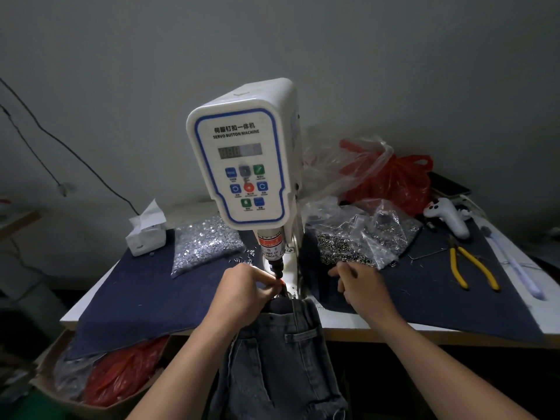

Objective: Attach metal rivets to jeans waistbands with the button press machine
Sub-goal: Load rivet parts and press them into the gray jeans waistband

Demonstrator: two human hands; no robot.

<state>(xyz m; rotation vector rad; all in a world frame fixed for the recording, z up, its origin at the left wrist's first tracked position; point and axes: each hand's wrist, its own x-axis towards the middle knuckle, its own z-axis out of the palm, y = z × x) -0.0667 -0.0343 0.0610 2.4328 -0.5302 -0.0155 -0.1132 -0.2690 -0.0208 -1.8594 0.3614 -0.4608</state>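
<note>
The white servo button machine stands at the table's middle, its black punch pointing down. A pair of grey jeans hangs off the front edge with the waistband under the punch. My left hand is at the punch tip, fingers curled and pinching something small there; what it is I cannot make out. My right hand reaches to the open bag of dark metal rivets right of the machine, fingers curled at the pile's edge. Whether it holds a rivet is hidden.
A bag of silver studs and a tissue box lie left of the machine. Yellow pliers, a white handheld tool and red plastic bags sit on the right. Dark denim cloth covers the table; a cardboard box stands below left.
</note>
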